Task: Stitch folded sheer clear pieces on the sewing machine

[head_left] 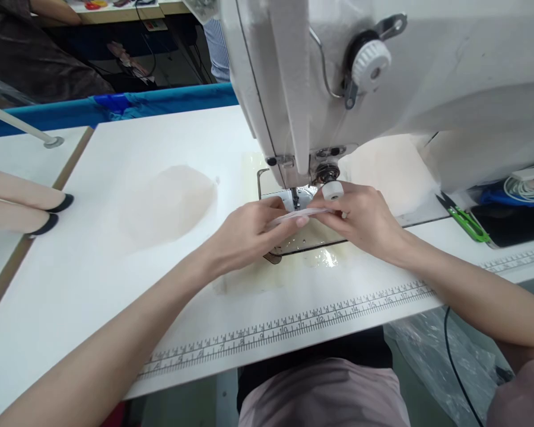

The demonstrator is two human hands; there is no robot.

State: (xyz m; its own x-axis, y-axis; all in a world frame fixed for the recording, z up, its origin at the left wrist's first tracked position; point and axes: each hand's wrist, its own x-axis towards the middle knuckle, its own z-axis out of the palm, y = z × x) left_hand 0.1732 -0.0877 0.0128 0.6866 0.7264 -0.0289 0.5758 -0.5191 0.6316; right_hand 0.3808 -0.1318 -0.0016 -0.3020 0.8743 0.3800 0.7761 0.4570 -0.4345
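Note:
Both my hands meet at the needle plate [309,234] of a white sewing machine [360,77]. My left hand [253,231] pinches the near end of a thin pale strip [300,214] between thumb and fingers. My right hand [362,219] is closed on the strip's right side, just below the presser foot [295,198]. A white thimble-like cap [333,190] sits on a finger of that hand. The strip lies across the plate under the needle area.
A pale beige fabric piece [167,201] lies on the white table left of the machine; another [389,169] rests behind my right hand. Green-handled thread snips [465,219] lie at right. A printed ruler [293,326] runs along the table's front edge. Beige pieces with black tips [22,204] lie far left.

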